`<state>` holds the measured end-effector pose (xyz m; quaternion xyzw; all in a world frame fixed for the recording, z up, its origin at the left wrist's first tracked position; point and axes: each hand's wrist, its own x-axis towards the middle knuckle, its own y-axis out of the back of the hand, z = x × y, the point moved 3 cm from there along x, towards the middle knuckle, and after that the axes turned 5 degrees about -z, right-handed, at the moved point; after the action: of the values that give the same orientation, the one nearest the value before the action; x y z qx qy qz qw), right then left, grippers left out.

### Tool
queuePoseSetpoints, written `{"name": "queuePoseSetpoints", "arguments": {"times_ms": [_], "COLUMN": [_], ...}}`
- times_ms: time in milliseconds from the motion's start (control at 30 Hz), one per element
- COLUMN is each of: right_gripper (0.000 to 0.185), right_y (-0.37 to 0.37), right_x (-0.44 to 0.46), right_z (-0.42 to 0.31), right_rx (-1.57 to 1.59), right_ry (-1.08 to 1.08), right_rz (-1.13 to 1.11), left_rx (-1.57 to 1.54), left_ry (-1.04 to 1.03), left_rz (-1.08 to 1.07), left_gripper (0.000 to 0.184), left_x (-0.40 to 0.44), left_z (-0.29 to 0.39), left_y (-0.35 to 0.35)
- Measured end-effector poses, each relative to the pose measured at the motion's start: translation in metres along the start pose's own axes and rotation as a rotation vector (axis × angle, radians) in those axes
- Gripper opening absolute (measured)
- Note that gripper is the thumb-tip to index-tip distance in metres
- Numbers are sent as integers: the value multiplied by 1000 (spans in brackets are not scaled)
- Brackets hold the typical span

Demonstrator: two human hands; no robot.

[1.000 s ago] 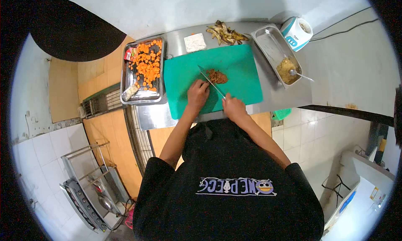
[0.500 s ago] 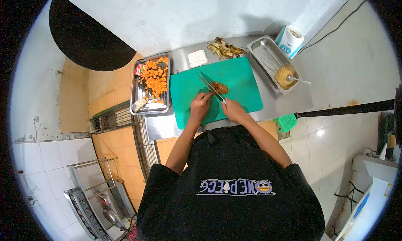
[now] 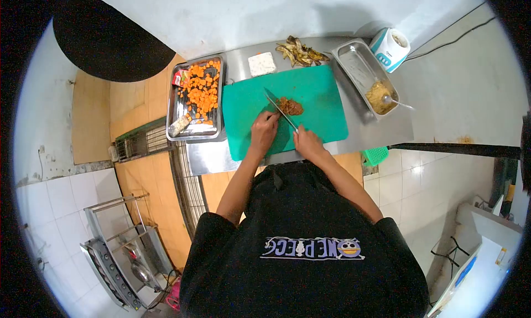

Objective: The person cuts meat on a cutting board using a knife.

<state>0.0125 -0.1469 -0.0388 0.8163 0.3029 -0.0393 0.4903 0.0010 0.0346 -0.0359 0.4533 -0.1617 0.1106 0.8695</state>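
Observation:
My right hand point(image 3: 308, 143) is wrapped round the handle of a kitchen knife point(image 3: 283, 112). Its blade points away from me to the upper left and lies against a small heap of chopped brown food point(image 3: 291, 106) on a green cutting board point(image 3: 323, 99). My left hand point(image 3: 264, 131) rests on the board left of the blade, its fingers curled down beside the heap. Whatever those fingertips pinch is hidden.
Left of the board stands a metal tray point(image 3: 219, 131) with orange carrot pieces point(image 3: 202, 91). Behind lie a white block point(image 3: 261, 64) and dark peels point(image 3: 300, 52). At right are a metal pan point(image 3: 347, 63) with yellowish mash point(image 3: 378, 98), a spoon point(image 3: 401, 104) and a white-and-teal appliance point(image 3: 390, 50).
The view has shifted slightly, so the table appears higher. My knife has moved slightly against the brown heap. My left hand stays beside it with its fingers curled.

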Motion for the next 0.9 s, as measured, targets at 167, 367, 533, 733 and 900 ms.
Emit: {"name": "queuePoseSetpoints", "arguments": {"times_ms": [167, 367, 533, 733, 900], "right_gripper": [38, 38, 36, 35, 35], "right_y": [2, 34, 40, 22, 11], "right_x": [15, 22, -2, -9, -11], "right_z": [-2, 12, 8, 11, 15], "right_rx": [-27, 270, 223, 177, 123], "right_ry": [-65, 73, 63, 62, 29], "right_rz": [-62, -143, -80, -52, -71], "left_rx": [-10, 20, 20, 3, 2], "left_ry": [-16, -53, -80, 9, 3], "left_rz": [-1, 0, 56, 13, 3], "left_gripper": [21, 15, 18, 15, 15], "left_x": [-2, 3, 2, -1, 0], "left_z": [-6, -8, -7, -2, 0], "left_y": [-7, 3, -1, -4, -1]}}
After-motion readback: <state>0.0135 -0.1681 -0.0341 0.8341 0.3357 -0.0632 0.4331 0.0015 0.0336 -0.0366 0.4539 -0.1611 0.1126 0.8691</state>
